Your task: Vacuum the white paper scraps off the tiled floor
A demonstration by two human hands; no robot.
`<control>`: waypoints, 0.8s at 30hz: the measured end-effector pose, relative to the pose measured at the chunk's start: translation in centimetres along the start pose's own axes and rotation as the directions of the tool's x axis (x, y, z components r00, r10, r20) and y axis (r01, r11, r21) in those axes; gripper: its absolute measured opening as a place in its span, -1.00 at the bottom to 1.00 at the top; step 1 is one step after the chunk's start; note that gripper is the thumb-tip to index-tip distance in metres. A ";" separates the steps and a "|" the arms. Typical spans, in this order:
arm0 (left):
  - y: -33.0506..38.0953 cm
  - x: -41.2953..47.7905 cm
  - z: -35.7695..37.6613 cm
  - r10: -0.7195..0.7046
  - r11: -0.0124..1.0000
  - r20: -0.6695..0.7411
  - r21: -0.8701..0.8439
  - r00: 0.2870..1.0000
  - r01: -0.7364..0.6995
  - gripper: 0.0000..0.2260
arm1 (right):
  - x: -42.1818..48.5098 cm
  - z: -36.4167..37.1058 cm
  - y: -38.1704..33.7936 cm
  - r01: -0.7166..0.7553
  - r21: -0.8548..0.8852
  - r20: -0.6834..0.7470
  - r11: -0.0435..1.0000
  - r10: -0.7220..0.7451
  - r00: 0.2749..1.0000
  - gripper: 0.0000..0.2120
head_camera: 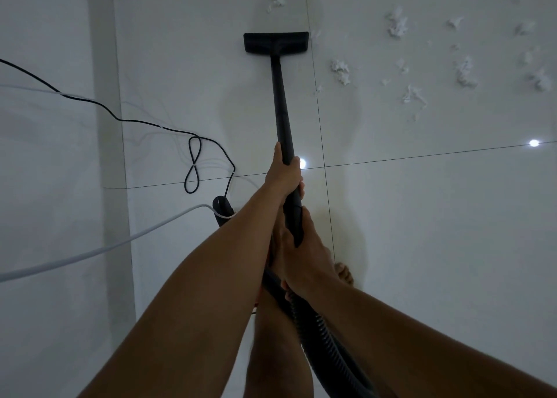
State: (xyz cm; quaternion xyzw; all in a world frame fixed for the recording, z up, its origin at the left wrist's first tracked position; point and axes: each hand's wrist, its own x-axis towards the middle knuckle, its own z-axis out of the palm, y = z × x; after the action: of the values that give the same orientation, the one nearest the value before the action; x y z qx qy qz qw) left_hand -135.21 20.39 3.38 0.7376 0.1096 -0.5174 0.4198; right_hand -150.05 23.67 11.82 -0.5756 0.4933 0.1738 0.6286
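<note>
The white paper scraps (398,25) lie scattered on the tiled floor (422,247) from the 12 o'clock to the 2 o'clock sector. One scrap touches, or sits just beside, the right end of the floor nozzle (276,42); the rest lie well apart from it.

The floor nozzle rests flat on the tile at 12 o'clock, at the end of the black wand (282,108). The left hand (284,173) is wrapped around the wand at mid-length. The right hand (301,247) is closed on the lower grip section, just above the ribbed hose (325,340), which runs off toward 5 o'clock.

Step in hand, as judged: an early sweep; most scraps remain uncollected. The next move calls for swinging the nozzle toward 1 to 2 o'clock, kept flat on the tile, and passing over each cluster.

Surface: glossy pale tiles with thin dark grout lines and two bright light reflections. A black cable (193,162) loops at 9 o'clock; a white cable (90,253) crosses at 8 o'clock. Keep the wand clear of both. Room lighting is dim.
</note>
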 end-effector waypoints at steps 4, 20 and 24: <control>0.1 -0.1 0.2 0.028 0.995 -0.032 0.096 0.999 -0.025 -0.41 | 0.1 0.1 -0.1 -0.007 -0.023 -0.001 1.000 0.007 1.000 -0.51; 1.0 1.2 0.0 0.021 0.983 -0.035 0.185 0.999 -0.014 -0.41 | 0.9 -0.4 -1.6 -0.028 -0.183 0.011 0.983 0.031 0.999 -0.45; 0.7 2.4 0.3 0.035 0.977 -0.036 0.214 0.999 -0.027 -0.41 | 1.7 -0.6 -1.5 0.008 -0.156 0.026 0.988 -0.004 1.000 -0.44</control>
State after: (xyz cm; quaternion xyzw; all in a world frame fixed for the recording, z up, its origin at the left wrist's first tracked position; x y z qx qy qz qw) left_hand -133.89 19.08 1.69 0.7900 0.0504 -0.5049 0.3442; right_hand -148.38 22.16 11.32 -0.6224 0.4682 0.2173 0.5884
